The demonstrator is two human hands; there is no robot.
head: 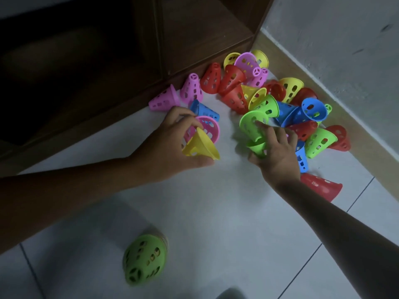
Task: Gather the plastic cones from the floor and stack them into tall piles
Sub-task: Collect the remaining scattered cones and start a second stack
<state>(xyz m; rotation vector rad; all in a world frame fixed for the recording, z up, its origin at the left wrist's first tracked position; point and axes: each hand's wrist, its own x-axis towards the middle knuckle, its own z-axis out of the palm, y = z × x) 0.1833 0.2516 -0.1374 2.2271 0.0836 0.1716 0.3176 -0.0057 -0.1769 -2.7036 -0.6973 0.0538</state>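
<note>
A dark brown wooden cabinet (pixel 190 33) fills the upper left of the frame. White floor tiles (pixel 216 223) with thin dark joints cover the lower part. A grey wall (pixel 345 39) with a beige skirting strip (pixel 319 87) runs down the right.

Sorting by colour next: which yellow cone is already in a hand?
The yellow cone that the left hand holds, in front of the pile; the other yellow ones lie untouched near the wall.

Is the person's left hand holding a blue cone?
No, the left hand grips a yellow cone, while a blue cone lies on the floor just beyond it.
</note>
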